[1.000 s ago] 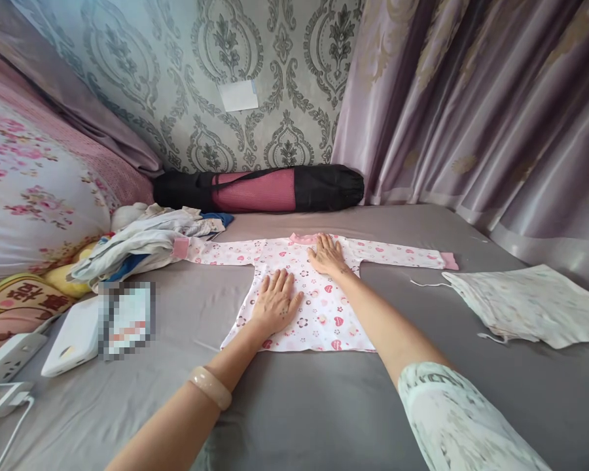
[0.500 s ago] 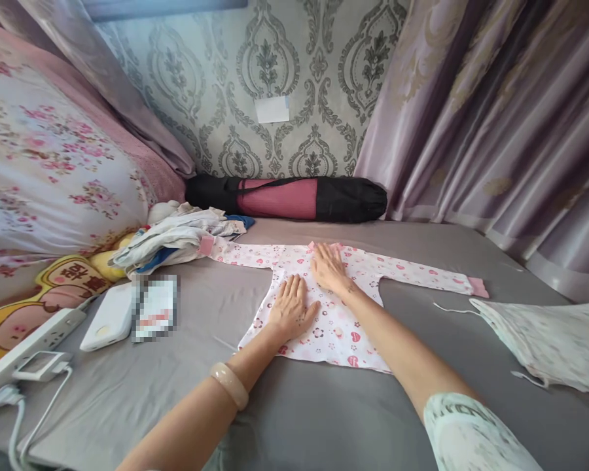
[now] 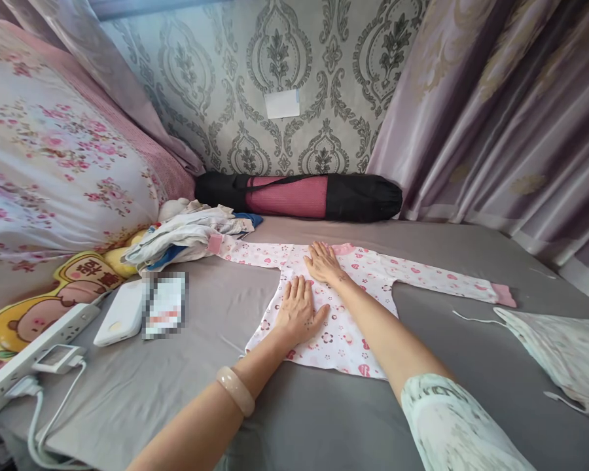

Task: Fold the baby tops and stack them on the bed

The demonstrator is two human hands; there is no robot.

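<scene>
A small white long-sleeved shirt with pink hearts and flowers lies spread out on the grey sheet, both sleeves stretched sideways. Its cuffs and collar are pink. My left hand rests flat on the left half of the shirt's body, fingers extended, palm down. Farther up, near the collar, my right hand also presses flat on the fabric with its fingers stretched out. Neither hand grips the cloth. The left sleeve's cuff touches a heap of clothes.
A rolled mat in a black and pink bag lies along the wall. To the left are a white power bank, a blurred packet, a power strip with cables and a yellow cushion. Folded pale cloth with cords lies right.
My right hand has slid slightly left across the shirt near the collar. The left hand stays about where it was on the fabric. The whole view has shifted a little.
</scene>
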